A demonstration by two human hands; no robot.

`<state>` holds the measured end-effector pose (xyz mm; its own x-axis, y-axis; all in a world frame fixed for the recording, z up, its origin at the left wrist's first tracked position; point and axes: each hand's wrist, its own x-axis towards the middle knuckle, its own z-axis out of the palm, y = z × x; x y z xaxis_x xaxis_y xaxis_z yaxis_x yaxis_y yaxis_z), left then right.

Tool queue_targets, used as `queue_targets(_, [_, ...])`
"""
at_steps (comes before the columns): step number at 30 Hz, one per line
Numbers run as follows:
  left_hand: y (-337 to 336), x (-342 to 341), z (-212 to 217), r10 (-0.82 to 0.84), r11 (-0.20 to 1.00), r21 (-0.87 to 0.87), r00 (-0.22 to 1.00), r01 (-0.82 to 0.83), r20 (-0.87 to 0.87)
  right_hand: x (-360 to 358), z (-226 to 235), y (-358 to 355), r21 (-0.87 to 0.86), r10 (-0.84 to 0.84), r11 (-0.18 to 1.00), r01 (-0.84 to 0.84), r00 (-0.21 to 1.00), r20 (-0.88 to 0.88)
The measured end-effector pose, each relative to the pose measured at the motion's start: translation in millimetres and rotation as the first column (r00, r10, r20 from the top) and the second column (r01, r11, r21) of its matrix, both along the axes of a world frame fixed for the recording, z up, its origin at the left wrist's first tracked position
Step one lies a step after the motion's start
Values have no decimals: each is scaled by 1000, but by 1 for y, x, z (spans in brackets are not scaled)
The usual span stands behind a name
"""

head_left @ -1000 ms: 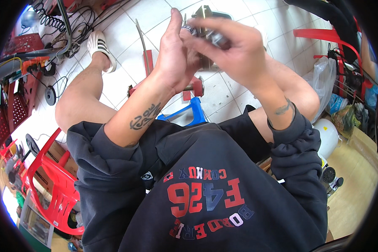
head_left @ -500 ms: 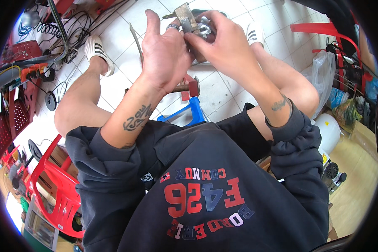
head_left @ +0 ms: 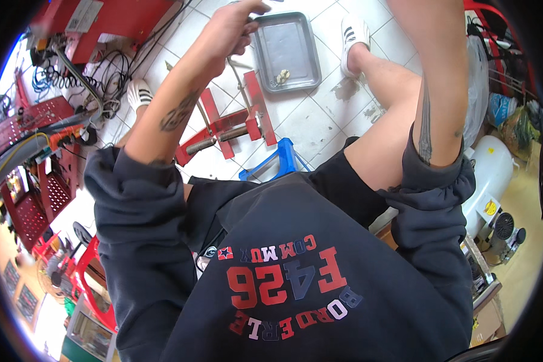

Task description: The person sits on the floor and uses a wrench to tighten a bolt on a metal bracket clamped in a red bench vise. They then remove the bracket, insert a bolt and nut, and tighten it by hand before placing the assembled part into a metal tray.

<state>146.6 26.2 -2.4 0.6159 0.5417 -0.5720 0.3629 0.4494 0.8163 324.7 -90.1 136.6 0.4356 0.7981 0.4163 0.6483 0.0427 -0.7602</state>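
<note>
My left hand (head_left: 234,29) is raised at the top edge, left of a grey metal tray (head_left: 286,48). One finger stretches to the right and the others bend loosely, apart, with nothing visible between them. The picture's upper edge cuts off part of this hand. My right forearm (head_left: 431,90) runs up and out at the top right, so the right hand is out of sight. In the tray's near part lies a small pale, crumpled-looking piece (head_left: 282,76). Below the left hand, a red metal frame with threaded rods (head_left: 238,123) lies on the tiles.
A blue plastic stool (head_left: 279,160) stands between my knees. Black cables and hoses (head_left: 117,72) tangle at the left near red perforated metal panels (head_left: 27,205). On the right are a white tank (head_left: 492,166) and a clear plastic bag (head_left: 478,78).
Both hands have moved up and apart; the right has left the picture. The metal block they held is no longer visible. The tray and red frame are now uncovered.
</note>
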Motion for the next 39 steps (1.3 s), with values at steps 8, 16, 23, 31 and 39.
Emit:
queue_targets(8, [-42,166,-149,281,955,223,844,-197,-456,40,38,-33,4,-1,1000,2,982,-191])
queue_targets(16, [-96,148,-217,623,781,475,564,-405,-543,74,15,-57,16,-56,998,61,976,-210])
queue_targets(23, [-118,138,-219,693,720,544,483,-431,-535,81,14,-55,4,-58,998,61,967,-250])
queue_targets(31, [-127,124,-222,731,682,582,432,-443,-528,74,6,-53,5,-53,998,56,965,-255])
queue_targets(39, [-136,119,-218,739,674,590,408,-445,-536,62,14,-47,-10,-67,998,67,968,-243])
